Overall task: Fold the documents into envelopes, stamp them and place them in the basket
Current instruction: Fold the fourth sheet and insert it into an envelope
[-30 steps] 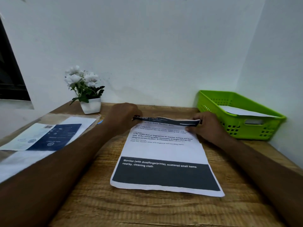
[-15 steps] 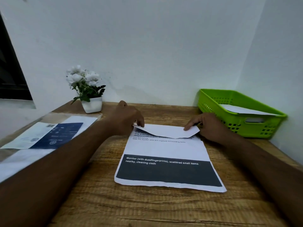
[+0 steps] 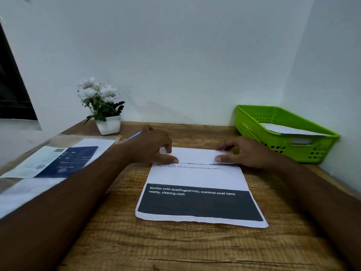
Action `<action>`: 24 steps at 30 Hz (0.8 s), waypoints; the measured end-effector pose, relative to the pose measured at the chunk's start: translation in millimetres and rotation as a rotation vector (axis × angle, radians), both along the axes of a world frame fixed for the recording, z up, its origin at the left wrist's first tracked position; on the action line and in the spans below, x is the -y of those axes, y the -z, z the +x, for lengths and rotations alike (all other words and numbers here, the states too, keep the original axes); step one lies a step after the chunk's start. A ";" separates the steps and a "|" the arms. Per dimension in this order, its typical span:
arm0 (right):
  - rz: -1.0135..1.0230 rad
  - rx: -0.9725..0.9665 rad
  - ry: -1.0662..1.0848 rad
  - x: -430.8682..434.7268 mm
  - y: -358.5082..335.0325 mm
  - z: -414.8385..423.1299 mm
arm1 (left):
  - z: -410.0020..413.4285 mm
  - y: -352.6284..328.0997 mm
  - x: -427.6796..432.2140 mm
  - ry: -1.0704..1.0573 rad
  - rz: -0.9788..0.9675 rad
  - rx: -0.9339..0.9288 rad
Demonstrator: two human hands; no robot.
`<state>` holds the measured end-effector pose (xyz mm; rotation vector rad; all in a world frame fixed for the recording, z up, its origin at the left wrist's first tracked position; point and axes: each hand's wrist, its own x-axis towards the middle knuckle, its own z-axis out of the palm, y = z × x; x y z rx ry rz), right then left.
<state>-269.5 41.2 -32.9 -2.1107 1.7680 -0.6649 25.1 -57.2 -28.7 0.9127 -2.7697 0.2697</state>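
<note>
A printed document (image 3: 197, 177) with a dark band near its front edge lies on the wooden table (image 3: 175, 247) in front of me. Its far part is folded toward me as a white flap (image 3: 195, 155) lying flat on the page. My left hand (image 3: 150, 145) presses thumb and forefinger on the flap's left end. My right hand (image 3: 244, 153) presses on the flap's right end in the same way. The green basket (image 3: 254, 132) stands at the back right against the wall, with a white paper (image 3: 289, 130) in it.
A white pot of white flowers (image 3: 105, 112) stands at the back left. A stack of papers with a dark blue sheet (image 3: 58, 161) lies along the left edge. A blue pen (image 3: 132, 136) pokes out behind my left hand. Walls close in behind and on the right.
The document's far edge, lifted and curling a second ago, has been brought over toward me and laid flat as a flap. Both hands moved slightly toward me with it.
</note>
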 end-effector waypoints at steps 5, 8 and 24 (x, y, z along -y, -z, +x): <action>0.024 -0.005 -0.003 -2.6 -2.6 4.3 | -0.4 0.3 0.5 -0.009 0.086 -0.001; 0.030 0.038 -0.014 -2.1 -3.3 5.4 | -1.0 1.2 1.1 -0.003 0.119 -0.012; -0.090 0.124 0.079 3.3 -0.5 -1.1 | -5.3 -3.6 -5.9 0.006 0.036 -0.173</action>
